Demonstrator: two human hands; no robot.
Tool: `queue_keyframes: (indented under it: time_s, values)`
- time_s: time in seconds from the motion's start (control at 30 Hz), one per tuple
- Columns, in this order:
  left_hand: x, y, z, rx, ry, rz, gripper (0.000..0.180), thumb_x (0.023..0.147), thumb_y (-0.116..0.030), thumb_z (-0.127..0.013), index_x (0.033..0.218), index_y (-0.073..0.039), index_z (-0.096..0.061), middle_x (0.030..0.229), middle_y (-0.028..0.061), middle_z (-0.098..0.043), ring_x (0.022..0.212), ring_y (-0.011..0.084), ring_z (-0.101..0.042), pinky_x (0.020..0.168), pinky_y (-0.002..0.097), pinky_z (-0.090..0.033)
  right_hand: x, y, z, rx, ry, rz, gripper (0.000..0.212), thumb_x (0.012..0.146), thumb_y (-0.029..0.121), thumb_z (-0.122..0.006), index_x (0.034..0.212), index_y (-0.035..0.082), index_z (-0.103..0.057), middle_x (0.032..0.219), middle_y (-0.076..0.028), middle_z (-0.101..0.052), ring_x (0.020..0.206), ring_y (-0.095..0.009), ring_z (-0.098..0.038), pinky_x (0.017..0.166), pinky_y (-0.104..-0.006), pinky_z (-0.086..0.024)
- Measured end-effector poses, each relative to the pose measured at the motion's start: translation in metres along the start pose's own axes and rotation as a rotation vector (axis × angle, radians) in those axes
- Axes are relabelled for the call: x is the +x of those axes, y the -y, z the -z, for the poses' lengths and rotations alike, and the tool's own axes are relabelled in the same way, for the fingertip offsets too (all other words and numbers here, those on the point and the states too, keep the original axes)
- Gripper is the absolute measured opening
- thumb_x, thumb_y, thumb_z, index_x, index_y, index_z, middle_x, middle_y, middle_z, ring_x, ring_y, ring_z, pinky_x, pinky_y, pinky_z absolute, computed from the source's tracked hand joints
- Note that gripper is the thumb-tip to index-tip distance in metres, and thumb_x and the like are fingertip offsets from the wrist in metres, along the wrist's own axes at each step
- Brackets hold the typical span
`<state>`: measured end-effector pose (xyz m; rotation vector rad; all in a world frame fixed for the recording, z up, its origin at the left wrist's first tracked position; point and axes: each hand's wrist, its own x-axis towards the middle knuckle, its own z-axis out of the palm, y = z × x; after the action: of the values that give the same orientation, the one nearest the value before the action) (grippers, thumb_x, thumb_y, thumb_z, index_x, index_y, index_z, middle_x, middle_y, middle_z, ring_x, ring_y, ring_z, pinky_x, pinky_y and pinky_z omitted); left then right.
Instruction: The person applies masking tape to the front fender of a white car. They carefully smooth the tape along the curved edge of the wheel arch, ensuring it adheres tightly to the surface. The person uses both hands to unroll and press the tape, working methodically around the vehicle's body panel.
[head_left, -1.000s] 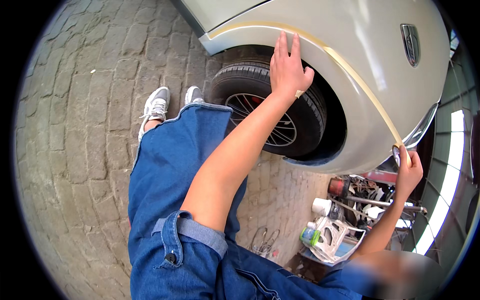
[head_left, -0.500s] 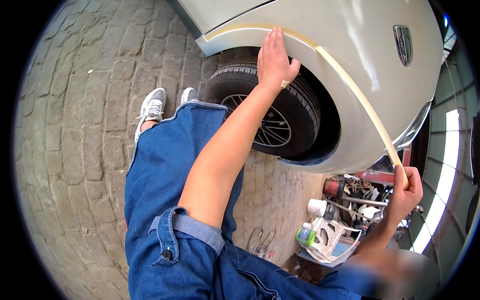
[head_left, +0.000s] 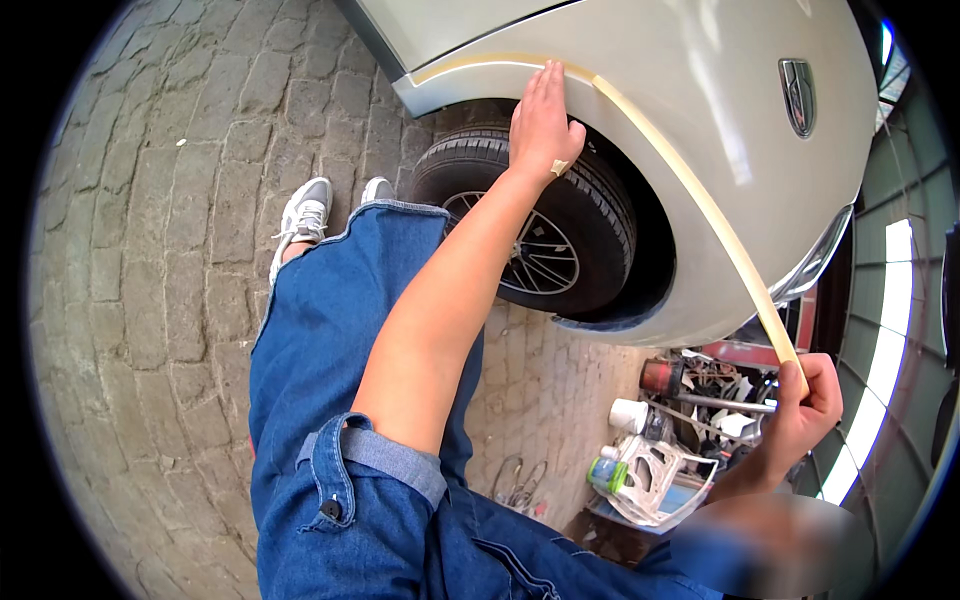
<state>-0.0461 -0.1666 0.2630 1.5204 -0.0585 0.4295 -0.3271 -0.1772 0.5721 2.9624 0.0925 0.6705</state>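
A pale beige car fender [head_left: 700, 90] arches over a black tyre [head_left: 600, 210] with a dark spoked wheel [head_left: 540, 265]. A strip of beige masking tape [head_left: 700, 200] follows the edge of the wheel arch. My left hand [head_left: 545, 125] lies flat against the top of the arch, fingers pressed on the tape. Lower right, my right hand [head_left: 805, 410] pinches the loose end of the tape and holds it taut, off the body. My legs in blue denim [head_left: 330, 330] fill the middle.
The ground is grey cobblestone [head_left: 150, 250]. My white sneakers [head_left: 300, 215] stand beside the tyre. Under the car's front lie a white plastic stool [head_left: 665, 480], a green-capped bottle [head_left: 603, 472], a white cup [head_left: 628, 415] and rusty metal parts [head_left: 665, 375].
My left hand has slid left along the arch toward its top, pressing the tape down. My right hand still holds the tape end taut.
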Motion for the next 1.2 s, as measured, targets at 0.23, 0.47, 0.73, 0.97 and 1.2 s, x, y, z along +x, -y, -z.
queue_keyframes:
  time_s: [0.23,0.47,0.73,0.97,1.2]
  values:
    - [0.003,0.008,0.003,-0.015,0.011,-0.008,0.079,0.081,-0.014,-0.061,0.152,-0.001,-0.029,0.156,0.0187,-0.036,0.145,0.0336,-0.031,0.118,0.0417,-0.030,-0.002,0.032,-0.035,0.182,0.161,0.329,0.033,0.080,0.027,-0.081,0.072,0.004,-0.059,0.061,-0.004,-0.055,0.051,-0.016,-0.046,0.048,-0.0300,-0.033]
    - [0.003,0.000,0.008,-0.100,-0.059,0.174,0.066,0.081,-0.011,-0.058,0.144,-0.001,-0.040,0.146,0.0195,-0.045,0.139,0.0341,-0.039,0.113,0.0427,-0.036,-0.004,0.018,-0.045,0.345,0.151,0.247,0.042,0.080,0.038,-0.080,0.069,0.005,-0.057,0.065,-0.003,-0.048,0.068,-0.019,-0.042,0.059,-0.0304,-0.034]
    - [-0.091,-0.115,0.047,-1.090,0.184,0.776,0.026,0.095,-0.022,-0.053,0.105,-0.003,-0.066,0.095,0.0052,-0.065,0.088,0.0133,-0.060,0.078,0.0285,-0.048,-0.014,-0.010,-0.046,0.524,0.021,0.085,0.028,0.096,0.025,-0.065,0.082,0.004,-0.053,0.075,0.000,-0.044,0.077,-0.013,-0.036,0.068,-0.0250,-0.031]
    - [-0.155,-0.199,0.105,-1.619,0.741,0.739,0.048,0.103,-0.043,-0.050,0.118,0.000,-0.064,0.107,0.0024,-0.062,0.091,0.0086,-0.055,0.081,0.0264,-0.046,-0.014,-0.020,-0.046,0.614,0.030,0.033,0.021,0.096,0.018,-0.066,0.086,0.003,-0.056,0.085,-0.001,-0.043,0.080,-0.010,-0.039,0.072,-0.0235,-0.032]
    - [-0.156,-0.215,0.105,-1.761,0.742,0.678,0.037,0.101,-0.030,-0.058,0.124,-0.002,-0.063,0.100,-0.0019,-0.061,0.087,0.0059,-0.050,0.079,0.0242,-0.043,-0.018,-0.036,-0.049,0.558,0.067,0.120,0.021,0.093,0.020,-0.071,0.090,0.002,-0.060,0.094,-0.004,-0.049,0.092,-0.014,-0.045,0.082,-0.0275,-0.037]
